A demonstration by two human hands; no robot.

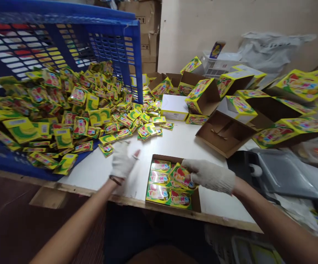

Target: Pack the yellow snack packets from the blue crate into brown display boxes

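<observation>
My right hand (pixel 210 175), in a white knitted glove, pinches a small yellow-green packet (pixel 180 173) with red fruit print. It holds this packet tilted over a shallow brown cardboard box (pixel 197 203) at the table's front edge. Inside the box, similar packets (pixel 159 178) lie face up in rows; the held one and my fingers hide part of them. My left hand (pixel 122 161), gloved too and a little blurred, is over the white table left of the box. Its thumb stands apart from the fingers, which reach toward loose packets (pixel 106 149), and no packet shows in it.
A blue plastic crate (pixel 141 62) on its side spills a heap of packets (pixel 73 106) onto the white table (pixel 137 183). Printed cartons (pixel 203 95) and an open brown tray (pixel 225 134) crowd the right rear. A clear plastic lid (pixel 285 172) lies at the right.
</observation>
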